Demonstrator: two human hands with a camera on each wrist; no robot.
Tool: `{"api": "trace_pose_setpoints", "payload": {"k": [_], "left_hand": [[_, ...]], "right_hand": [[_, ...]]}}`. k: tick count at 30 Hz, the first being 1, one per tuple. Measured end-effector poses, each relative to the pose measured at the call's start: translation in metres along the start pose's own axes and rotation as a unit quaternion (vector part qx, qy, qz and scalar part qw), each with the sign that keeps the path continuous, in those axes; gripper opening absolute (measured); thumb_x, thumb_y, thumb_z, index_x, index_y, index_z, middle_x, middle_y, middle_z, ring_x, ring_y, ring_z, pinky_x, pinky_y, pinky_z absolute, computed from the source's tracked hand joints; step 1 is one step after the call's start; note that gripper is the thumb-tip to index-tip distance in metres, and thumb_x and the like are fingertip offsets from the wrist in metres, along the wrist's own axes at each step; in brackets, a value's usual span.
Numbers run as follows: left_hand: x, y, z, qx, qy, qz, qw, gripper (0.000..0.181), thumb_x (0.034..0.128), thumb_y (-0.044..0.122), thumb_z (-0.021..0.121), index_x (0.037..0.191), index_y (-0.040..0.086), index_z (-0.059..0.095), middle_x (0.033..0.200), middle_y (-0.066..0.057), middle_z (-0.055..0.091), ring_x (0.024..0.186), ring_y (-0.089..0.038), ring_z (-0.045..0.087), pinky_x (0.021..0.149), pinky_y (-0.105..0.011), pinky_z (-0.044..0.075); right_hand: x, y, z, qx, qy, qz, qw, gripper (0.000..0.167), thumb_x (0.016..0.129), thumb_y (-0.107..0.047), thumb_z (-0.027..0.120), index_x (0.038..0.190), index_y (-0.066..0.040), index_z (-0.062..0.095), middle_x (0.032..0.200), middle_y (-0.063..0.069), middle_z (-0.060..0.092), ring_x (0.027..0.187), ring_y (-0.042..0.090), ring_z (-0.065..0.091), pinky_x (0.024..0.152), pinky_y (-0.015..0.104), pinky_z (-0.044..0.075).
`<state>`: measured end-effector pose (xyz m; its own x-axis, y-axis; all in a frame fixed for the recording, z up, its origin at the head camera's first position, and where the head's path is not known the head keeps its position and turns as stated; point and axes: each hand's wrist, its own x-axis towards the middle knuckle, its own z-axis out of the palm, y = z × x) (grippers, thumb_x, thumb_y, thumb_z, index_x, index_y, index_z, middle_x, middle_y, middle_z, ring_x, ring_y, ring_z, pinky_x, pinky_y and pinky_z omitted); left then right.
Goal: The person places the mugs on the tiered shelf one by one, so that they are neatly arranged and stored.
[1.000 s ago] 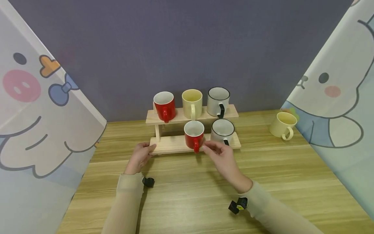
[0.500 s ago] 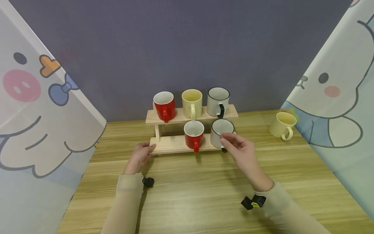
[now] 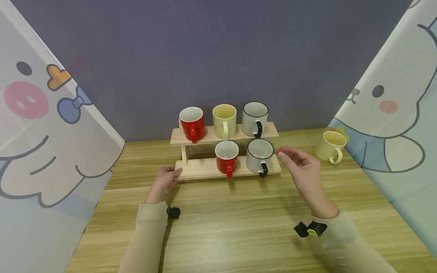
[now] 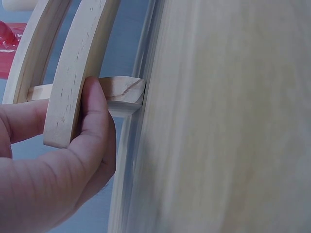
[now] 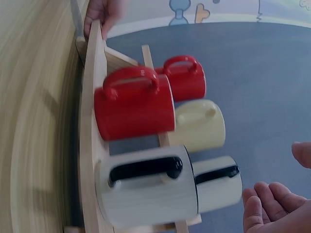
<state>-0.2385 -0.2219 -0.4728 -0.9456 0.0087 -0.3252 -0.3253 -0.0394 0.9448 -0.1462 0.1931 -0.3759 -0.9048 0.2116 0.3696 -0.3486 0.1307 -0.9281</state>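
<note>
My left hand (image 3: 164, 184) pinches the left end of the lower board of a two-tier wooden rack (image 3: 198, 168); in the left wrist view, thumb and fingers close round the board's end (image 4: 65, 128). Just right of the rack my right hand (image 3: 304, 172) hovers with nothing in it, its thumb apart from the bent fingers. On the lower tier stand a red mug (image 3: 227, 159) and a white mug with black rim and handle (image 3: 259, 155). The upper tier bears a red mug (image 3: 192, 125), a yellow mug (image 3: 224, 123) and a black-rimmed white mug (image 3: 254, 119).
Beyond my right hand, another yellow mug (image 3: 330, 146) stands on the wooden table (image 3: 218, 227), its handle toward the front right. A dark panel (image 3: 218, 49) rises behind the rack. Cartoon-printed panels (image 3: 58, 113) flank the table on both sides.
My right hand has moved rightward, from beside the lower red mug, past the lower white mug, to beyond the rack's right end. The left hand and the mugs have stayed put.
</note>
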Motion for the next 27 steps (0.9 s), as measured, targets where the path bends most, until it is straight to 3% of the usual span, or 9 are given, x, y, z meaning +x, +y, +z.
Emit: {"api": "trace_pose_setpoints", "payload": {"k": [13,21,27], "left_hand": [[0.001,-0.001,-0.001,0.002,-0.002,-0.001,1.0,0.055,0.1055,0.008,0.058,0.145,-0.02,0.034,0.132,-0.031,0.047,0.113,-0.034,0.057,0.089,-0.033,0.054],[0.0,-0.001,-0.002,0.003,-0.003,0.001,1.0,0.056,0.1054,0.008,0.058,0.146,-0.02,0.033,0.132,-0.03,0.047,0.111,-0.032,0.058,0.087,-0.031,0.055],[0.0,0.0,-0.001,0.006,0.0,0.0,1.0,0.054,0.1054,0.008,0.058,0.145,-0.02,0.034,0.13,-0.03,0.048,0.105,-0.028,0.061,0.085,-0.031,0.055]], "right_hand": [[0.014,0.005,-0.037,0.046,0.032,0.001,0.9984,0.034,0.09,-0.001,0.078,0.121,0.01,0.068,0.111,0.014,0.072,0.098,0.017,0.069,0.082,0.021,0.054],[0.024,0.01,-0.061,0.036,0.077,0.022,0.9961,0.035,0.089,-0.001,0.08,0.12,0.011,0.069,0.107,0.007,0.074,0.092,0.013,0.068,0.078,0.017,0.053],[0.037,0.018,-0.088,0.043,0.116,0.045,0.9913,0.033,0.085,-0.002,0.083,0.116,0.004,0.074,0.101,0.003,0.075,0.092,0.011,0.068,0.074,0.014,0.052]]}}
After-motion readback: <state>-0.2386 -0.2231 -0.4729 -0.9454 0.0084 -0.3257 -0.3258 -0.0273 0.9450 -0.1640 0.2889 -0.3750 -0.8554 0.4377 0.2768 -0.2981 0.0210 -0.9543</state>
